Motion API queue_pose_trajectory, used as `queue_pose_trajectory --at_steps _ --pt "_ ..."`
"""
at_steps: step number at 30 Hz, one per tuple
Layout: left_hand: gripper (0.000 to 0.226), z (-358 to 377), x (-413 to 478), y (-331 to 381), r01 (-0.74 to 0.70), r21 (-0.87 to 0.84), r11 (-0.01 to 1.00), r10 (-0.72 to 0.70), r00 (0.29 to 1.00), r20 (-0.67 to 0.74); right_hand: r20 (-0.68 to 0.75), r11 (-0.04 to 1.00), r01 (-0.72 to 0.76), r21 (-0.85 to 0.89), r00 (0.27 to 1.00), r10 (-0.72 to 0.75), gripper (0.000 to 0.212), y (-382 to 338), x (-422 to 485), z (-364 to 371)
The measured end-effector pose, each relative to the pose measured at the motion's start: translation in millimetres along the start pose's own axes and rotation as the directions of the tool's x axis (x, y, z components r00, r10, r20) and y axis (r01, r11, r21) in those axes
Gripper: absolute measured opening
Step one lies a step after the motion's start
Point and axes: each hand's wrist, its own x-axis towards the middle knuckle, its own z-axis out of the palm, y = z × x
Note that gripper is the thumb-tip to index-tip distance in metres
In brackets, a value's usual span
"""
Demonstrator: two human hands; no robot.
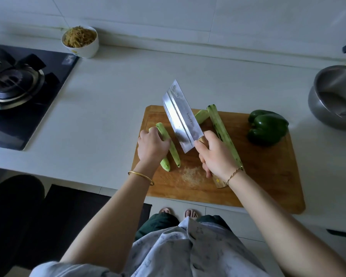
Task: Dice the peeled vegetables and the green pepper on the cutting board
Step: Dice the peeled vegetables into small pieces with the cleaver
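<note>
My right hand (216,154) grips the wooden-handled steel cleaver (180,116) above the wooden cutting board (268,176), while my left hand (152,144) fingers clamp pale-green peeled vegetable strips (173,150).

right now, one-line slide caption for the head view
Right hand holds a steel cleaver beside pale green peeled vegetable strips steadied by the left hand on a wooden cutting board.

I see the right hand (216,154) gripping a cleaver (181,116), blade raised over the wooden cutting board (268,176). Left hand (152,144) pins peeled veg strips (168,140). Long peeled stalk (222,130) beside the right hand; green pepper (267,126) at the board's far right corner.
</note>
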Motion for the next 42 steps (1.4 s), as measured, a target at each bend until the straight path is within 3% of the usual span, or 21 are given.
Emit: queue_pose_trajectory --at_steps 13,16,18,22,32,38,42 --pt "0.027 0.9 -1.3 -10.4 -0.053 -0.013 0.998 0.054 0.998 0.022 0.027 1.0 0.008 -0.028 1.0 -0.007 0.019 -3.8 3.3 4.1" --pt "0.041 1.9 -4.9 -8.6 0.006 -0.022 1.0 -0.007 0.999 -0.038 0.022 0.998 0.011 -0.056 1.0 -0.01 0.018 -2.9 3.4 3.3" --pt "0.061 3.7 -7.5 -5.7 0.065 -0.028 0.997 -0.067 0.995 -0.07 0.019 0.998 0.014 -0.064 1.0 -0.013 0.016 -3.5 4.1 3.7" --pt "0.083 12.5 -10.0 -0.2 0.026 0.102 0.994 -0.02 0.998 -0.061 -0.019 0.999 0.002 -0.053 1.0 -0.003 0.017 -11.6 11.1 8.5" --pt "0.07 1.7 -2.5 3.8 -0.048 0.214 0.976 0.037 0.998 0.053 -0.151 1.0 0.023 -0.013 0.988 -0.024 0.017 -29.4 32.0 9.6" --pt "0.056 -3.4 14.0 27.0 -0.311 0.264 0.913 0.312 0.949 0.042 -0.234 0.999 0.002 -0.042 0.972 -0.011 0.014 -15.4 23.5 -7.2" --pt "0.046 16.5 19.9 49.6 -0.387 0.287 0.876 0.373 0.922 0.107 -0.292 0.999 -0.013 -0.035 0.956 0.002 0.027 -9.4 21.2 -19.9"
